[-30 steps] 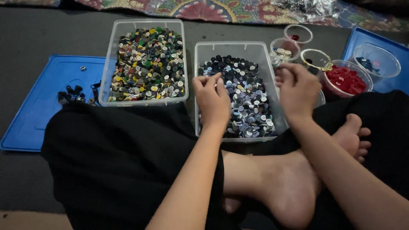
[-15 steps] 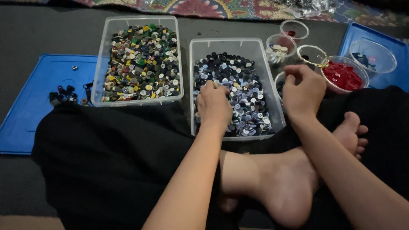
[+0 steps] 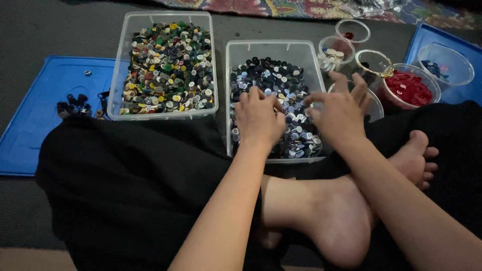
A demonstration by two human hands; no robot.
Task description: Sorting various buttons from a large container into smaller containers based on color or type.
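I look down on my left hand [image 3: 258, 118] resting palm-down inside the clear tub of dark blue and grey buttons [image 3: 273, 100], fingers curled down into the heap near its front half; whether they pinch a button I cannot tell, since the fingertips are buried. My right hand [image 3: 341, 113] hovers over the right edge of that same tub, fingers spread and loose, blurred with motion, grasping nothing that I can see. That tub sits on the dark grey floor mat [image 3: 60, 35] just ahead of my crossed legs, its front edge meeting the black cloth [image 3: 130, 185] over my lap. Just beside it, to the left, stands a second clear tub [image 3: 168, 65] filled with mixed buttons in green, yellow, white and brown. Left of that lies a blue lid [image 3: 45, 120] near the mat's left edge, with a few small dark pieces [image 3: 75, 106] on it. To the right of the blue-grey tub stand small clear round cups: one holding red buttons [image 3: 409, 88], one with pale buttons [image 3: 335, 52], one nearly bare cup [image 3: 352, 31] farther back, and one with a gold-coloured rim [image 3: 374, 62]. Another blue lid [image 3: 437, 42] at the right edge carries a clear bowl [image 3: 446, 65] with a few blue buttons. My bare feet [image 3: 346, 206] lie crossed below my forearms.
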